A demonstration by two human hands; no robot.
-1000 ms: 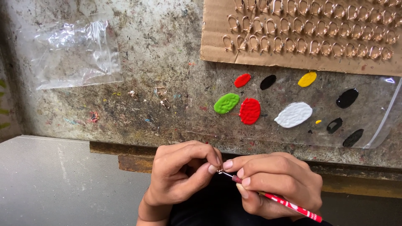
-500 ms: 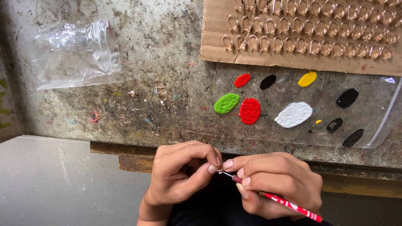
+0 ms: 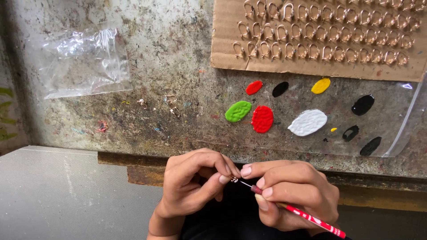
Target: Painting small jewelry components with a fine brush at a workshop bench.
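Nothing had shifted over the last second: my left hand point(image 3: 189, 186) still pinched the small metal piece point(image 3: 233, 179), my right hand point(image 3: 293, 195) gripping the red brush point(image 3: 311, 218) against it.

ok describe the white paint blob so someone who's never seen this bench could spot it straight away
Look below the brown cardboard sheet studded with metal hooks, at the clear plastic sheet carrying paint dabs. The white oval paint blob lies right of the large red blob; it is the only white one.
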